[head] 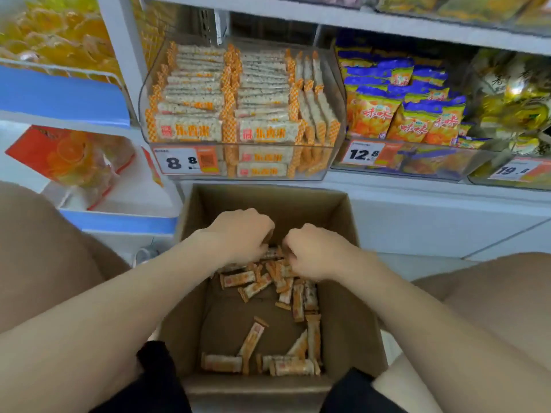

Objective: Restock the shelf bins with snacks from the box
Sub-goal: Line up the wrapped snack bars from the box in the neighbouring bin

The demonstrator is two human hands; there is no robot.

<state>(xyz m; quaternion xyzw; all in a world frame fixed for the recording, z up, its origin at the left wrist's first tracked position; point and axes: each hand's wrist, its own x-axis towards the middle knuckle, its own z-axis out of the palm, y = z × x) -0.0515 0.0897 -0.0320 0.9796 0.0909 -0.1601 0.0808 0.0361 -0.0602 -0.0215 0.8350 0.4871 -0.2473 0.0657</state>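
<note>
Both hands are down in the open brown cardboard box, at its far end. Left hand and right hand are knuckles-up, fingers curled into the heap of orange-and-white wrapped snack bars. Actual grip is hidden, can't tell. More bars lie loose at the box's near end. The clear plastic shelf bin just above the box looks nearly full. Best approach: square a handful into one aligned stack and lift with both hands so none drop back.
</note>
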